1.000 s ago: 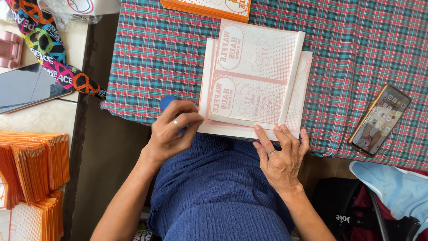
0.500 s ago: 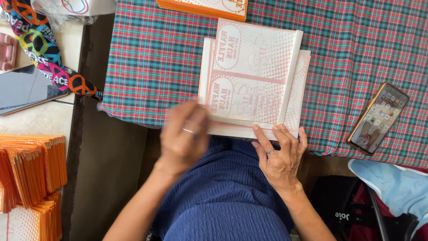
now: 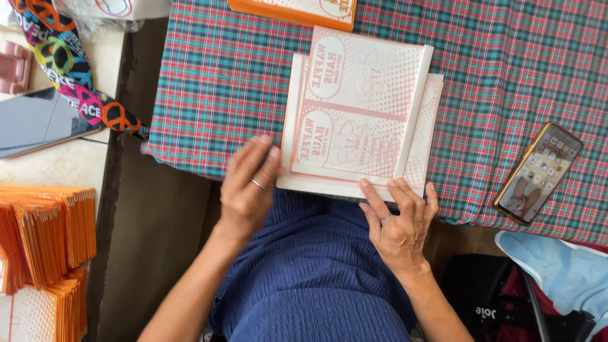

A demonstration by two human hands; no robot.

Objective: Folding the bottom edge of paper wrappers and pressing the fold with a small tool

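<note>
A flat white paper sheet (image 3: 361, 114) printed with pale orange dots and oval marks lies on the plaid tablecloth (image 3: 221, 82), its long sides folded inward. My left hand (image 3: 248, 185) rests flat with its fingertips on the sheet's near left corner; a ring shows on one finger. My right hand (image 3: 399, 218) presses the near right edge with spread fingers. Neither hand grips anything. The sheet's near edge overhangs the table above my blue-clad lap.
A smartphone (image 3: 538, 172) lies on the cloth at the right. An orange stack (image 3: 297, 9) sits at the table's far edge. Stacks of orange folded paper (image 3: 44, 240) stand at the lower left, near a colourful strap (image 3: 69, 76). A light blue item (image 3: 557, 269) lies at the lower right.
My left hand, closed near the sheet's corner a second ago, has opened and moved right onto the sheet's near left corner. The right hand has stayed in place.
</note>
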